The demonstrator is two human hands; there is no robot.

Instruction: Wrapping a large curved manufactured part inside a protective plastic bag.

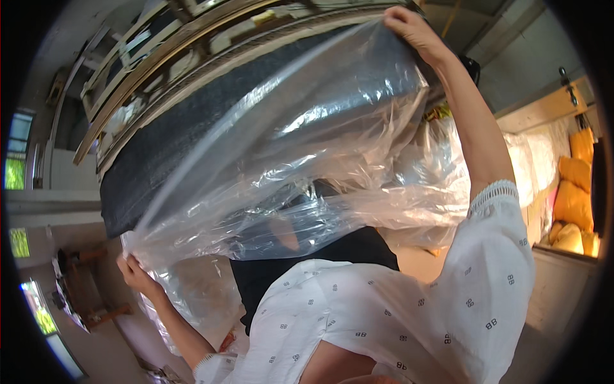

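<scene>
A large clear plastic sheet (307, 134) stretches between my two hands, over a dark, cloth-like surface (153, 147). My right hand (416, 33) is raised at the far right and grips one corner of it. Low on the left, my left hand (135, 274) pinches the other end of the same edge, which is pulled into a fairly straight line between them. The rest of the plastic hangs in shiny wrinkles toward my body and trails off to both sides. Through it, part of the dark surface shows.
Behind the dark surface runs a wooden frame (153, 67) with long slats. Further right, yellow-orange sacks (572, 198) lie by a wall, near more crumpled clear plastic (531, 160). A brown wooden stand (96, 281) is at the left, near the windows.
</scene>
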